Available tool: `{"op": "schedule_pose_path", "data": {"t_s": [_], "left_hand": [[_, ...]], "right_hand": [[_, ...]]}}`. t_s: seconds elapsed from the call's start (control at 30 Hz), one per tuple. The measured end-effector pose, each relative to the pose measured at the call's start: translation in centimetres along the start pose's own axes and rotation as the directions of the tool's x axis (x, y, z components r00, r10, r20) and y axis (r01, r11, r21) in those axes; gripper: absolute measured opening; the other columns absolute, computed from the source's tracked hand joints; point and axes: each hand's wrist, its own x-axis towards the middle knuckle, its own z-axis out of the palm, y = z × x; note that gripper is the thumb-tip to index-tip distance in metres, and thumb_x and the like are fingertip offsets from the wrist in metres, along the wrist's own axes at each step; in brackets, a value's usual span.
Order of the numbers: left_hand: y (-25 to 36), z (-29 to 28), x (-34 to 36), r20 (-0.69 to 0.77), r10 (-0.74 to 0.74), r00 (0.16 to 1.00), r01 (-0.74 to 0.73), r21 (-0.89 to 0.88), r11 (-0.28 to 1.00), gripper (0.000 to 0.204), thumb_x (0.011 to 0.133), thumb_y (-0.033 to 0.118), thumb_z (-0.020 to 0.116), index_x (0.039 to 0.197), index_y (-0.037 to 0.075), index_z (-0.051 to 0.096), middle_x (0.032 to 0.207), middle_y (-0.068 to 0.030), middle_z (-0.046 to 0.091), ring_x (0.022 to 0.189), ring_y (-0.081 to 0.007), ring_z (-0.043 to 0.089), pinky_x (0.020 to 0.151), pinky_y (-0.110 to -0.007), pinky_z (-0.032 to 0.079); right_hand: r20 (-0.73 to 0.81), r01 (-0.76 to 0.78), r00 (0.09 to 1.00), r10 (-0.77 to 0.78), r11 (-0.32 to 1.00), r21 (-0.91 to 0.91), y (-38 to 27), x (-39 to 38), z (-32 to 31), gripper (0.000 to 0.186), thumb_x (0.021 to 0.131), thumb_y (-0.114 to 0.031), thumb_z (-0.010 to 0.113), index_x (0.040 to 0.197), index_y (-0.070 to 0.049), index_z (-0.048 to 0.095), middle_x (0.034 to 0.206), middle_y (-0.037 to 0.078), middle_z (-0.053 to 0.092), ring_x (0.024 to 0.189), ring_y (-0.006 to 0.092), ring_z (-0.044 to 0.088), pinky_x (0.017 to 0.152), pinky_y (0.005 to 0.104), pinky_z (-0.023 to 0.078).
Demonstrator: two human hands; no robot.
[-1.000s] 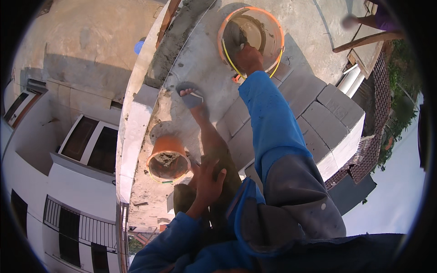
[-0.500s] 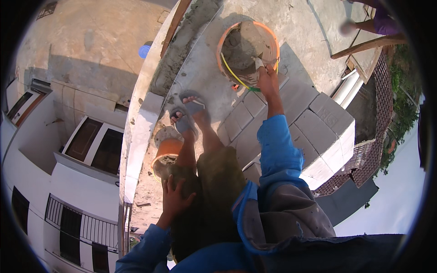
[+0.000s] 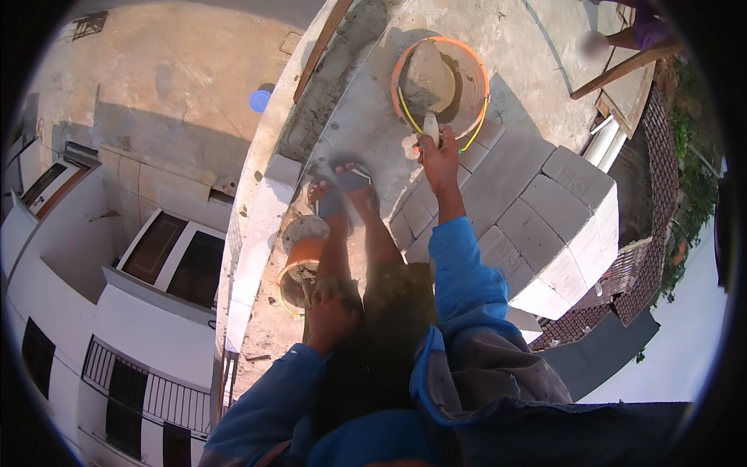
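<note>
My right hand [image 3: 440,162] is closed around the pale handle of a trowel [image 3: 430,128], at the near rim of an orange bucket [image 3: 483,82]. Grey wet mortar [image 3: 450,92] lies in the bucket, whose yellow carrying handle hangs at the near side. The trowel's blade reaches over the mortar, its edges hard to make out. My left hand [image 3: 333,315] rests on my left knee, fingers lying over it and no object visible in them. Beside my left leg stands a second orange bucket [image 3: 305,251] with grey residue inside.
A stack of light grey blocks [image 3: 548,202] stands right of my legs. A wooden beam [image 3: 622,71] and another person's arm [image 3: 622,37] are at the upper right. Left runs a ledge [image 3: 247,257], with a drop to lower ground and a blue round object [image 3: 260,100].
The trowel has swung left along the bucket's near side, and the mortar's surface has shifted. My left hand has moved up the knee. The whole view has shifted slightly.
</note>
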Motion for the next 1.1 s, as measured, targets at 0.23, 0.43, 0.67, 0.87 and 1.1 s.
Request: {"op": "schedule_pose_path", "data": {"t_s": [0.23, 0.43, 0.67, 0.87, 1.1], "left_hand": [[-2.4, 0.9, 0.3, -0.109, 0.006, 0.994, -0.014, -0.068, 0.998, 0.052, 0.088, 0.048, 0.076, 0.127, 0.013, 0.076, 0.151, -0.02, 0.058, 0.138, -0.0476, 0.054, 0.117, -0.056, 0.046], [-3.2, 1.8, 1.5, -0.097, 0.02, 0.995, -0.028, -0.085, 0.996, 0.053, 0.088, 0.05, 0.074, 0.126, 0.014, 0.078, 0.152, -0.0185, 0.058, 0.139, -0.0457, 0.055, 0.118, -0.057, 0.045], [-1.9, 0.4, 0.9, -0.005, -0.153, 0.988, 0.152, -0.107, 0.983, 0.052, 0.087, 0.05, 0.075, 0.126, 0.016, 0.078, 0.154, -0.0178, 0.057, 0.142, -0.0454, 0.053, 0.108, -0.057, 0.053], [-2.2, 0.9, 1.1, -0.107, -0.123, 0.987, 0.104, -0.165, 0.981, 0.049, 0.085, 0.048, 0.076, 0.123, 0.016, 0.078, 0.153, -0.0184, 0.057, 0.14, -0.046, 0.054, 0.105, -0.057, 0.055], [-2.9, 0.9, 0.9, -0.162, -0.102, 0.982, 0.08, -0.135, 0.988, 0.048, 0.084, 0.046, 0.077, 0.121, 0.016, 0.079, 0.147, -0.019, 0.062, 0.133, -0.0458, 0.06, 0.105, -0.056, 0.055]], "right_hand": [[0.311, -0.38, 0.915, 0.258, 0.814, 0.44, -6.5, -0.1, 12.1, 0.026, 0.103, -0.025, 0.056, 0.124, -0.009, 0.056, 0.085, 0.012, 0.065, 0.06, 0.0233, 0.061, 0.053, 0.0381, 0.051], [0.331, -0.427, 0.902, 0.277, 0.686, 0.589, -4.1, 13.0, 16.9, 0.03, 0.104, -0.03, 0.05, 0.119, -0.005, 0.056, 0.087, 0.015, 0.063, 0.065, 0.0272, 0.062, 0.054, 0.0389, 0.052], [0.471, -0.538, 0.827, 0.307, 0.674, 0.506, -2.5, 9.4, 19.5, 0.037, 0.103, -0.035, 0.047, 0.119, -0.003, 0.059, 0.084, 0.012, 0.06, 0.063, 0.0244, 0.057, 0.054, 0.036, 0.05], [0.456, -0.6, 0.794, 0.403, 0.645, 0.473, 0.6, 2.6, 20.9, 0.039, 0.104, -0.036, 0.046, 0.121, -0.004, 0.061, 0.084, 0.011, 0.061, 0.062, 0.0225, 0.057, 0.054, 0.0369, 0.048], [0.431, -0.664, 0.747, 0.506, 0.562, 0.493, 3.0, -3.0, 22.6, 0.039, 0.104, -0.039, 0.046, 0.12, -0.007, 0.063, 0.083, 0.009, 0.062, 0.059, 0.0223, 0.057, 0.053, 0.0386, 0.048]]}}
